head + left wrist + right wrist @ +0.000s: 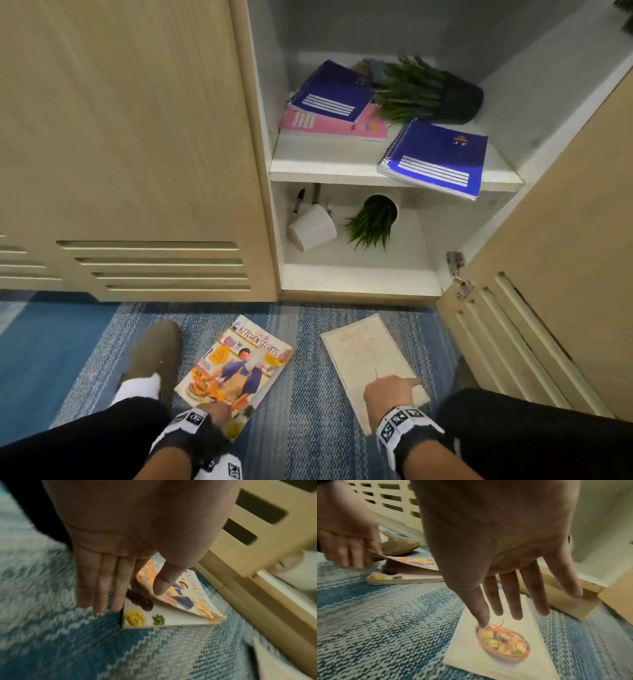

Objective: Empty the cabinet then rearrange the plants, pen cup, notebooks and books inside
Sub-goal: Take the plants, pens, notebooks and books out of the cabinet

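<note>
1. Nearest to my camera are the two hands. My left hand (216,413) is at the near corner of the Kitchen Secrets cookbook (236,371): the thumb lies on the front cover and the straight fingers (102,588) are at its edge, so the cover stands a little lifted from the pages.
2. My right hand (388,390) is over the cream book (368,356), fingers spread and nearly straight. Only the thumb tip touches the cover; it grips nothing.
3. Both books lie flat on the blue carpet (308,394), apart from each other, before the open cabinet (359,277).
4. On the upper shelf I see a blue notebook (334,92) on a pink notebook (329,126), a dark-pot plant (431,92) lying on its side, and a second blue notebook (435,159) passing over the front edge.
5. On the lower shelf a white pen cup (313,228) lies tipped beside a white-pot plant (375,221), also on its side.
</note>
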